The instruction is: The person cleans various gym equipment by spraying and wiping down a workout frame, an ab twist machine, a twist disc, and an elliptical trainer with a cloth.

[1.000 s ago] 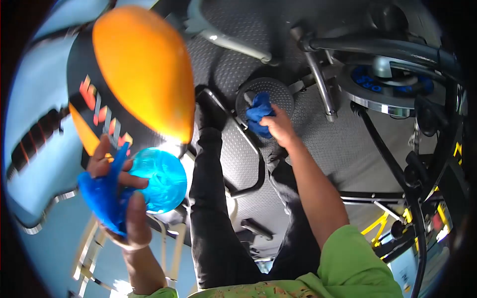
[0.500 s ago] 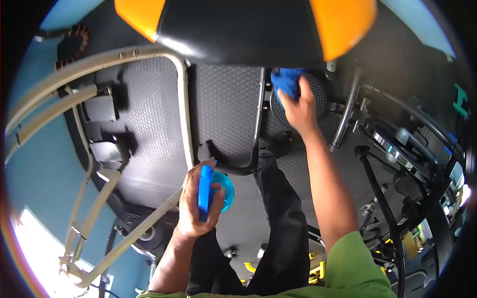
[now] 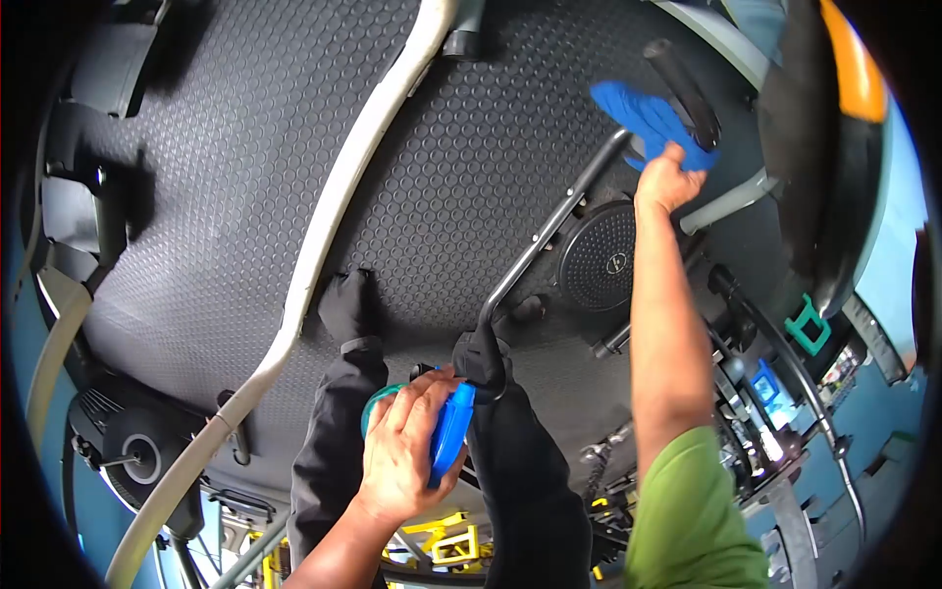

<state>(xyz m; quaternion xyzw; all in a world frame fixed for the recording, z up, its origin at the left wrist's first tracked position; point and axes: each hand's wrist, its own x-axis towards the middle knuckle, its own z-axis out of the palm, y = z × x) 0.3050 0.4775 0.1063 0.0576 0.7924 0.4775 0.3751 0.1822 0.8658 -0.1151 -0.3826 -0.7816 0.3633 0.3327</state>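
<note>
Low in the middle of the view, my left hand (image 3: 400,454) is wrapped round a spray bottle with a blue trigger head (image 3: 451,432); its teal body mostly hides behind my fingers. My right hand (image 3: 669,185) reaches to the upper right and grips a blue cloth (image 3: 643,116). The cloth lies against a dark padded handle (image 3: 685,90) at the end of a bent metal bar (image 3: 549,228). Below that handle, beside my right forearm, is a round black studded disc (image 3: 599,257).
A long cream frame tube (image 3: 339,187) crosses the textured black floor (image 3: 231,187) on the left. Black pedals (image 3: 71,214) are at the far left. Exercise equipment with a dark bar (image 3: 785,339) stands at the right. My legs are below.
The cloth in my right hand has moved from near the round disc to the padded handle. My left hand has swung with the bottle towards the middle. The view has turned, and the orange-and-black pad is now at the right edge.
</note>
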